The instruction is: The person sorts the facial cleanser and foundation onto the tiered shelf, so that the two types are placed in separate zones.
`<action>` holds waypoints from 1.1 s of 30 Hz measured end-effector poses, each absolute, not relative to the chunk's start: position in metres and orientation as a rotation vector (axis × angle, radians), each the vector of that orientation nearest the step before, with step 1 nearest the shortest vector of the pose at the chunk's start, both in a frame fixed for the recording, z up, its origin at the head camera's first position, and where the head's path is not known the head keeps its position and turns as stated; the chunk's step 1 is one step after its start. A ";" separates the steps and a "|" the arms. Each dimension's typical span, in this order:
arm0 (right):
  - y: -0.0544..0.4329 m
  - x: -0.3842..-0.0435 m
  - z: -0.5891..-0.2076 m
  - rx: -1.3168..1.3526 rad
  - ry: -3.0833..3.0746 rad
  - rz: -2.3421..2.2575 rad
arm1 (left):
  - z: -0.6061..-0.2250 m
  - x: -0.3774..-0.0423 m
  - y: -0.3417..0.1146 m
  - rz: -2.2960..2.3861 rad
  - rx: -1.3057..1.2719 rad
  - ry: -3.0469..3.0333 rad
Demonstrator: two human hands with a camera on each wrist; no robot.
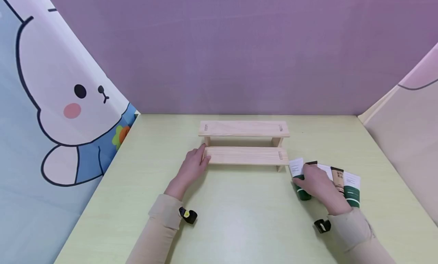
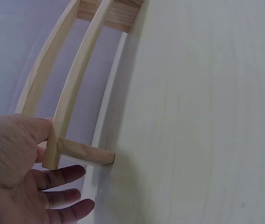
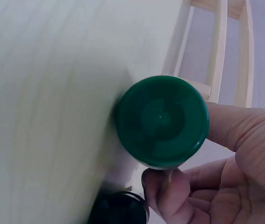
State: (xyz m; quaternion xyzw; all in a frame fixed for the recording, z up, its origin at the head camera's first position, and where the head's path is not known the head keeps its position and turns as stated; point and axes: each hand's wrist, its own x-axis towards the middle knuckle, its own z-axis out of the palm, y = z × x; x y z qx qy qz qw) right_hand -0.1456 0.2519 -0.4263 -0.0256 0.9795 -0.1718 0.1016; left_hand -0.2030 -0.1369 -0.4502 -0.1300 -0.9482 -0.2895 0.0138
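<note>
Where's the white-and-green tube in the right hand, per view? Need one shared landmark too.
Head: right of centre, leftmost tube in the row, partly covered by the right hand.
Left wrist: not in it.
Right wrist: near centre, green cap facing the camera.
Shared landmark: wooden rack; head centre, left wrist upper left, right wrist upper right.

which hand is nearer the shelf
Left: the left hand holds the left end of the shelf's lower board. The right hand is apart from it, beyond its right end and closer to the person, gripping a tube.
</note>
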 end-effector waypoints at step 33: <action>0.264 -0.142 -0.396 -0.134 3.055 -0.840 | -0.457 -0.209 -0.141 -1.301 -0.304 -2.981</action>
